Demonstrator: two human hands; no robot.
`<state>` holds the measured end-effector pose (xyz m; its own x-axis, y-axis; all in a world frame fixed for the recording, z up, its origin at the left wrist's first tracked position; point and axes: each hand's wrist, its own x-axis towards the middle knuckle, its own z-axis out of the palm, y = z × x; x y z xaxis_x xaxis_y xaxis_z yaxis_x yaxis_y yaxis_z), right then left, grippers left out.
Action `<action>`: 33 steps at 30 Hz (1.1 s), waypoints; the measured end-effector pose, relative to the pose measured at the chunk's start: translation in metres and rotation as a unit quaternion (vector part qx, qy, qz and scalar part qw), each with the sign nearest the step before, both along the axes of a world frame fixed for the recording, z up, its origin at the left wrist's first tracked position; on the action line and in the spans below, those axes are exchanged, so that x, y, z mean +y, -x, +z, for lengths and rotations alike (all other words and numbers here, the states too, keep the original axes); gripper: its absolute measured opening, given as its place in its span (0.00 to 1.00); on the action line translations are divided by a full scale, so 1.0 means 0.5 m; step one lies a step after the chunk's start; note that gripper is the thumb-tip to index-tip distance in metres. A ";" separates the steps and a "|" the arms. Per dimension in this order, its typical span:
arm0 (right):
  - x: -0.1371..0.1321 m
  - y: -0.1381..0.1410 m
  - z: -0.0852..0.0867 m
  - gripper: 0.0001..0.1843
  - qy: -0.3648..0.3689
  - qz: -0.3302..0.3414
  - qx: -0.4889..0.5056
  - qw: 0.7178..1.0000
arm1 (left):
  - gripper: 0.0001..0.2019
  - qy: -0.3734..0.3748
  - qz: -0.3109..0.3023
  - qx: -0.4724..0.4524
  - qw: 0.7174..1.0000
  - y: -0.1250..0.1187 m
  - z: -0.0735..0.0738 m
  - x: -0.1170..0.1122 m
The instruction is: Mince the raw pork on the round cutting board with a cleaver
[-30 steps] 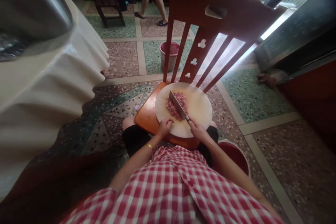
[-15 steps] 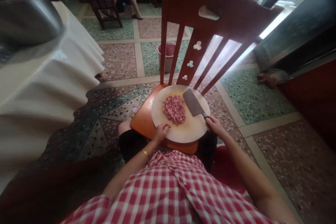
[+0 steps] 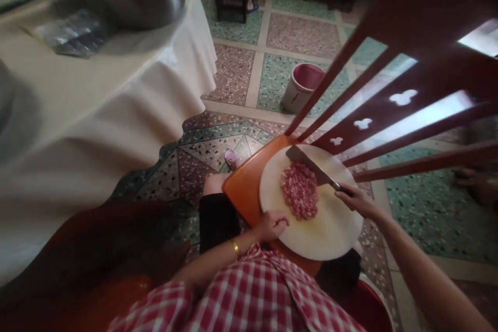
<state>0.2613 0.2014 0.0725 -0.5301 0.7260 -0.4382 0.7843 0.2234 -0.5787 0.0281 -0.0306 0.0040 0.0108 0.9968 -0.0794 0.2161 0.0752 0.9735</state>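
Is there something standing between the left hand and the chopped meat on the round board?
No, nothing visible: only a bare strip of the round board lies between the left hand and the chopped meat. The cleaver, held in the right hand, is at the meat's opposite side.

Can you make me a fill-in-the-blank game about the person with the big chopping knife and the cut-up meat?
1. The right hand grips the cleaver by its ____.
2. The chopped meat lies on a cutting board, whose shape is ____.
3. The bracelet on the left wrist is coloured ____.
4. The checked top has a pattern of red and ____.

Missing words: handle; round; gold; white.
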 end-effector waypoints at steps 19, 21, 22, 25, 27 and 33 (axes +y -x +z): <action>-0.336 0.021 0.104 0.25 -0.290 -0.239 -0.076 0.924 | 0.12 -0.039 -0.033 -0.057 0.997 0.010 0.005 -0.001; -0.329 0.054 0.069 0.24 -0.242 -0.206 -0.042 0.947 | 0.12 -0.007 -0.015 -0.089 0.996 0.015 0.021 -0.003; -0.324 0.063 0.053 0.24 -0.217 -0.196 -0.029 0.956 | 0.12 0.007 -0.002 -0.109 0.994 0.024 0.034 -0.003; -0.314 0.067 0.022 0.23 -0.112 -0.188 0.004 0.976 | 0.10 0.008 0.053 -0.179 0.982 0.091 0.086 0.017; -0.317 0.061 0.017 0.22 -0.061 -0.234 0.045 0.969 | 0.10 -0.016 0.144 -0.202 0.969 0.172 0.110 0.055; -0.329 0.044 -0.032 0.21 0.102 -0.379 0.117 0.912 | 0.10 -0.003 0.347 -0.041 0.937 0.467 -0.039 0.242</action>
